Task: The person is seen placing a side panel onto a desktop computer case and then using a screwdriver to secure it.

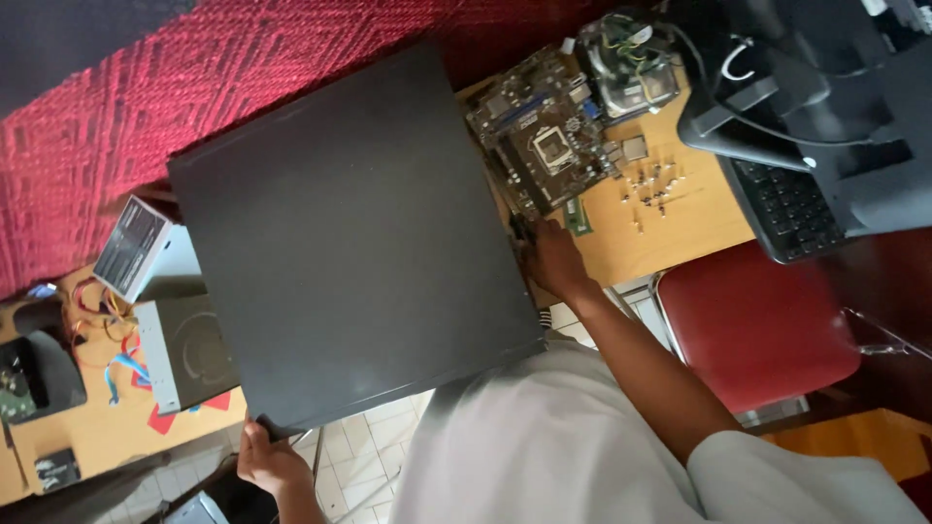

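Currently both my left hand (272,461) and right hand (553,262) grip the large flat dark-grey metal case panel (349,233); tilting could knock the green motherboard (544,136).

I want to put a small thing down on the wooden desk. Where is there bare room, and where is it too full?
Bare wood shows right of the screws, between the motherboard and the keyboard, and on the desk below the cables. The black panel, gripped by left hand and right hand, covers the middle. Crowded: beside the drive.
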